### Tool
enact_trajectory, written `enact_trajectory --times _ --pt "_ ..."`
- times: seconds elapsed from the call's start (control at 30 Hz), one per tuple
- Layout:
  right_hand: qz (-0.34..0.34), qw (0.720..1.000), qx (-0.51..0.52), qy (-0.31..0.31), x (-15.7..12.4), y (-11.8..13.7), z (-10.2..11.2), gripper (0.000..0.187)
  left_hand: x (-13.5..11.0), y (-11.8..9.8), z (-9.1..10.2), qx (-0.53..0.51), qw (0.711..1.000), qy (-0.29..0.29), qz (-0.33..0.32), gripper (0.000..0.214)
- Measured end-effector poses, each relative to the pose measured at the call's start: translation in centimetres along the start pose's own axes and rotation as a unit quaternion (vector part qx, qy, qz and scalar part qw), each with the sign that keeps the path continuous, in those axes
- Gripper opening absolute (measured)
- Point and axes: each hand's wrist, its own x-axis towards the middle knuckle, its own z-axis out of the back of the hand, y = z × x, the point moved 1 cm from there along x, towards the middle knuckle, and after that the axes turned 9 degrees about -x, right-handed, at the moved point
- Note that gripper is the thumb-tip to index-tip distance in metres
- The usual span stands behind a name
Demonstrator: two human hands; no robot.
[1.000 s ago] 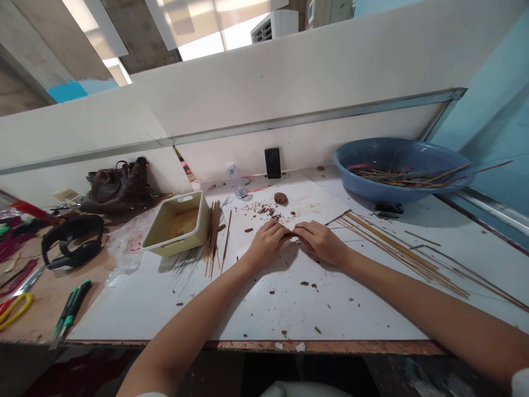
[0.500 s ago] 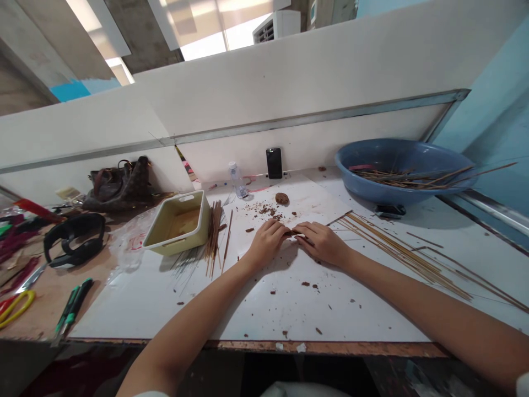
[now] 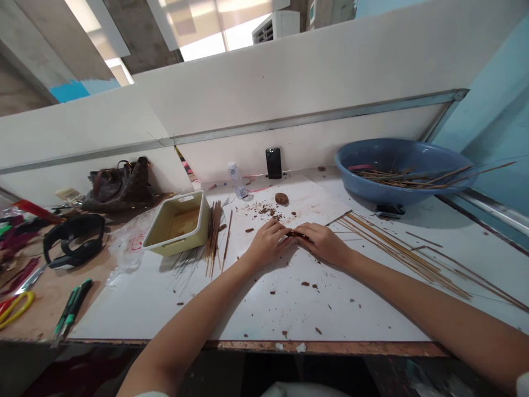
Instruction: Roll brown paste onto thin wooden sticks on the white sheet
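Observation:
My left hand [image 3: 269,241] and my right hand [image 3: 324,243] meet over the white sheet, closed at the fingertips on a dark brown stick [image 3: 296,234]. Only a short piece of it shows between the fingers, and its surface looks rough. Just beyond my hands lie brown crumbs [image 3: 266,210] and a round brown lump [image 3: 281,198] that looks like clay. Left of my left hand is a bundle of brown-coated sticks [image 3: 214,231], with one coated stick [image 3: 227,242] apart from it. To the right of my right hand, thin tan sticks [image 3: 397,251] lie fanned out.
A pale green basin [image 3: 176,245] holding some liquid stands left. A blue tub [image 3: 372,184] with sticks is at back right. A bottle [image 3: 237,181] and a phone [image 3: 273,163] stand at the back. Yellow-handled scissors [image 3: 19,309] and green-black tools [image 3: 73,309] lie at far left.
My fingers have shifted slightly on the brown stick, and a little more of it shows between them. My hands stay in nearly the same place.

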Motion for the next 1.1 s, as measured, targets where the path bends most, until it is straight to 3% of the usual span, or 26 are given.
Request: enact_trajectory --times 0.37,0.73,1.1 --pt "0.007 1.0 -0.025 0.008 0.1 0.19 0.11 0.023 -0.19 0.5 -0.4 0.021 0.999 0.033 0.0 0.03" --pt "-0.004 1.0 -0.005 0.004 0.09 0.07 -0.08 0.02 -0.43 0.52 -0.61 0.037 0.999 0.007 -0.003 0.025" --pt "0.001 1.0 0.008 -0.009 0.08 0.05 -0.17 0.024 -0.05 -0.04 -0.35 0.072 0.996 0.042 -0.014 0.023"
